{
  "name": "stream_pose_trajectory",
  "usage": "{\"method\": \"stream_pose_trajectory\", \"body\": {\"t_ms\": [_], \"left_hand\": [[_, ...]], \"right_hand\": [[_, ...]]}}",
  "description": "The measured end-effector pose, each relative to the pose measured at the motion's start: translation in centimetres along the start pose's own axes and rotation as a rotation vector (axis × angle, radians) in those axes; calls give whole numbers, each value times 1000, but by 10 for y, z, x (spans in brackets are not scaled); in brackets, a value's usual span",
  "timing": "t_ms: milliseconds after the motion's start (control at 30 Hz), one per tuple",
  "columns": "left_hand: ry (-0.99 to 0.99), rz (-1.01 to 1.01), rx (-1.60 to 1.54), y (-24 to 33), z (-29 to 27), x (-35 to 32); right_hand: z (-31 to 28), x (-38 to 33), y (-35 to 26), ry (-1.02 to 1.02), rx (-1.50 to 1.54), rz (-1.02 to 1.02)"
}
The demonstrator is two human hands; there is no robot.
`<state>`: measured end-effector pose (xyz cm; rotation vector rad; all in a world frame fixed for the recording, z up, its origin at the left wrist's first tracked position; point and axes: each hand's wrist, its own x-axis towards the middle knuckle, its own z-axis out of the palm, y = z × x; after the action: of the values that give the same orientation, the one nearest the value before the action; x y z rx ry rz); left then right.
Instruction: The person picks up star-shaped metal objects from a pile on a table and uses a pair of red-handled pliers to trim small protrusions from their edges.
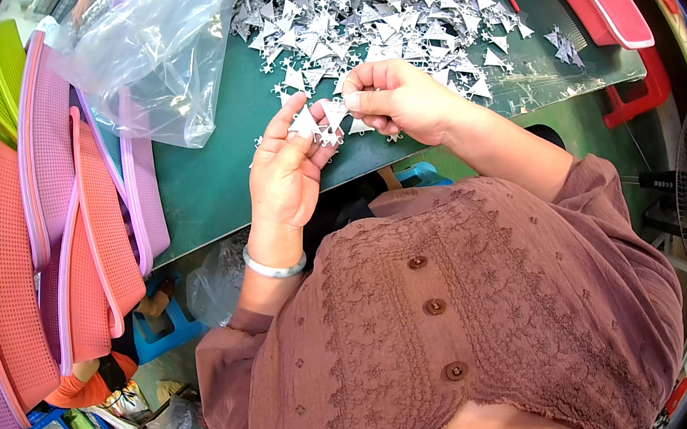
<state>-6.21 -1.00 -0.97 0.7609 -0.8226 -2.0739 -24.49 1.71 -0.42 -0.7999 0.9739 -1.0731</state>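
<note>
silver metal, thin and star-pointed: a small cluster of joined pieces [323,126] sits between the two hands just above the near edge of the green tabletop [209,180]; the left hand [286,170] lies below and to the left of it, palm up, its fingers [289,117] curled loosely with the thumb pressing one triangular piece against them; the right hand [402,98] comes in from the right, its fingers [358,95] pinched closed on the cluster's right end (how many pieces are in that pinch is too small to tell); the cluster's long axis runs roughly left to right, from one hand to the other, so both hands touch it; the big heap of like pieces [386,9] lies further up the tabletop, nearer the right hand; a clear plastic bag [158,57] lies to the left, beside stacked pink mesh trays [75,215].
</note>
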Motion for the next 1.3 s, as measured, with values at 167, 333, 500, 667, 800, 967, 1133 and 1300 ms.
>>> {"method": "stream_pose_trajectory", "body": {"t_ms": [167, 333, 500, 667, 800, 967, 1133, 1300], "left_hand": [[7, -20, -51, 2, -5, 1], [-8, -36, -70, 4, -5, 0], [-26, -80, -258, 6, -10, 0], [-122, -126, -451, 8, -20, 0], [-118, -134, -527, 5, -20, -1], [-103, -152, -522, -2, -11, -3], [-140, -231, -623, -8, -2, -11], [-142, -187, -580, -6, -8, -12]], "right_hand": [[-5, -3, -6, 1, 12, -28], [-7, -4, -7, -5, 9, -40], [-5, -3, -7, 0, 1, -36], [-5, -3, -11, 1, -1, -38], [0, -5, -14, 8, -20, -35], [11, -7, -10, -4, -109, -8], [19, -3, -2, -5, -355, -118], [11, 0, -11, 114, -17, -53]]}}
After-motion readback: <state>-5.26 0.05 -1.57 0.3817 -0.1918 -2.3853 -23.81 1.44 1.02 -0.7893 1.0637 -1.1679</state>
